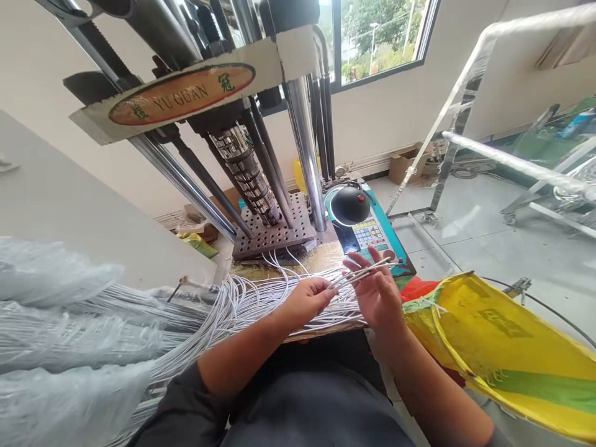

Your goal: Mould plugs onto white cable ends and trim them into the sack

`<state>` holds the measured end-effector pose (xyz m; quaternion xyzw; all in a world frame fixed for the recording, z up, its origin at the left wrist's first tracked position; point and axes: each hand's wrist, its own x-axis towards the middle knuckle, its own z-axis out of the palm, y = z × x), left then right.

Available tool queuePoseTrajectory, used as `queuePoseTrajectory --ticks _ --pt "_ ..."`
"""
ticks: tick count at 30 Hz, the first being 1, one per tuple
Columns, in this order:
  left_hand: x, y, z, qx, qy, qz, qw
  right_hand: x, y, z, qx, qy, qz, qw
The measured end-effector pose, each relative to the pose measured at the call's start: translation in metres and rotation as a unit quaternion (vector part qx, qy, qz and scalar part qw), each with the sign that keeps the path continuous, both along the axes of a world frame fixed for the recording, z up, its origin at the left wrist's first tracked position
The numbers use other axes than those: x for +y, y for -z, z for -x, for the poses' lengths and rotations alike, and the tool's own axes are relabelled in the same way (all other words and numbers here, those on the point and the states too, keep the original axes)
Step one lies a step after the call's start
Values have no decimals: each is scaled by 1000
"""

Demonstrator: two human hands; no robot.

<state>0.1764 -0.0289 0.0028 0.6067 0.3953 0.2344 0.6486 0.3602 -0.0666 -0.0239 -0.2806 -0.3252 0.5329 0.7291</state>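
My left hand (308, 303) is closed, thumb and fingers pinching a few thin white wires (344, 279). The ends of these wires point right, across the palm side of my right hand (379, 292). That hand is turned palm up with its fingers stretched and spread, and the wire ends lie over them without a closed grip. Below both hands a large spread of loose white wires (261, 301) covers the work table. Some of them run up to the perforated metal plate (291, 236) of the machine just beyond.
A tall press machine with a sign (181, 94) stands ahead, its control panel (367, 233) and black lamp (350, 206) to the right. Wrapped wire bundles (69, 335) crowd the left. A yellow sack (503, 341) hangs at right, near a white metal frame (465, 81).
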Motion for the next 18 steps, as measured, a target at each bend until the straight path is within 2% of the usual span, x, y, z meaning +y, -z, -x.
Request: queuePoseTrajectory --ticks 4,6,8,10,12,15,18 --pt "-1 0 -2 -10 17 18 1000 15 -15 -12 33 54 55 996" --pt "0 -4 -8 -9 52 43 998 18 -18 -19 63 98 91 989" --pt "2 -8 -15 -12 97 81 992 19 -20 -24 65 125 91 986" --pt "3 -12 -24 -31 127 124 984 17 -21 -27 15 83 68 994" --pt "4 -12 -32 -60 129 159 977 13 -20 -29 -74 -20 50 996" --pt "1 -7 -39 -93 104 206 969 8 -13 -32 -173 -156 49 971" --pt "-5 0 -42 -110 65 245 961 2 -4 -37 -169 -192 43 966"
